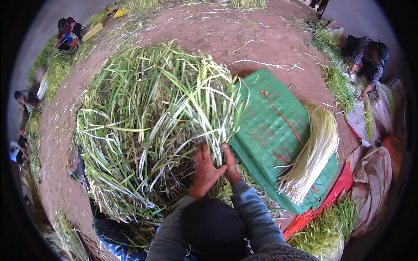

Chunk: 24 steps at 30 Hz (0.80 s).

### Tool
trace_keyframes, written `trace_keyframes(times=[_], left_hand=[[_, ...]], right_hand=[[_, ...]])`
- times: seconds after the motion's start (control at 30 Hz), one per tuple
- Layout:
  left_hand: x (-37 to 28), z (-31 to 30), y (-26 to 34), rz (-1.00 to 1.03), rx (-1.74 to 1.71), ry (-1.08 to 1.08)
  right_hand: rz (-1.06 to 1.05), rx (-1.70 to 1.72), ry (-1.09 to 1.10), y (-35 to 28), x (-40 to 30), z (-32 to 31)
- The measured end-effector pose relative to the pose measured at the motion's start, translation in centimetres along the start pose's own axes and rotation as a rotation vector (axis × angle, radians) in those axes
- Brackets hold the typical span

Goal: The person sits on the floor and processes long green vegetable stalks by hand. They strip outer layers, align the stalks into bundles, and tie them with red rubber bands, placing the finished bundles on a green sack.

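My left hand (207,173) presses against one side of a bunch of leafy chive-like stalks (214,133), its fingers straight and its thumb across the white lower ends. Against the bunch's other side is my right hand (231,164), with most of its fingers hidden. The bunch is held between the two hands, leaves fanning away from me. It leans on a large heap of loose green and yellowed stalks (140,124). To the right lies a green woven plastic sack (267,120) with red ties. A neat bundle of pale stalks (310,156) rests on it.
Red plastic strips (298,223) and trimmed green stalks (326,225) lie at lower right, near a crumpled pale sack (372,182). One person (365,62) handles stalks at right; others, including a person (67,34), sit at left. Scraps litter the brown floor (209,29).
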State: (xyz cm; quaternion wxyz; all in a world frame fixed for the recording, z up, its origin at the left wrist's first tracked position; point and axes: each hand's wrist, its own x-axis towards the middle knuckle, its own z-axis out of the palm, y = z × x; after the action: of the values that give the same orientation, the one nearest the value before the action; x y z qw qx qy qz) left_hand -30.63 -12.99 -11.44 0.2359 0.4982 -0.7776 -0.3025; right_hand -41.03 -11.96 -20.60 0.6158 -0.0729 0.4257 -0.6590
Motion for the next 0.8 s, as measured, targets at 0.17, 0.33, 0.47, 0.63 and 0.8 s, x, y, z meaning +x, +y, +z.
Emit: trace_keyframes(times=[0.17,0.33,0.47,0.63,0.8], left_hand=[[0.1,-0.2,-0.8,-0.086,-0.074,0.010],[-0.2,-0.7,-3.4,-0.222,0.045,0.269],[-0.1,0.0,-4.3,-0.385,-0.163,0.286],[1.4,2.0,-7.0,-0.295,-0.803,0.106],[0.6,-4.8,-1.7,-0.342,-1.229,-0.184]], right_hand=[[-0.009,-0.119,0.030,-0.4,-0.7,-1.5],[-0.017,-0.283,0.236,1.8,1.8,-2.5],[0.146,0.046,0.054,1.9,1.7,0.0],[-0.870,-0.979,-0.304,3.0,-0.2,-3.3],[0.239,0.072,-0.165,-2.1,-3.9,3.6]])
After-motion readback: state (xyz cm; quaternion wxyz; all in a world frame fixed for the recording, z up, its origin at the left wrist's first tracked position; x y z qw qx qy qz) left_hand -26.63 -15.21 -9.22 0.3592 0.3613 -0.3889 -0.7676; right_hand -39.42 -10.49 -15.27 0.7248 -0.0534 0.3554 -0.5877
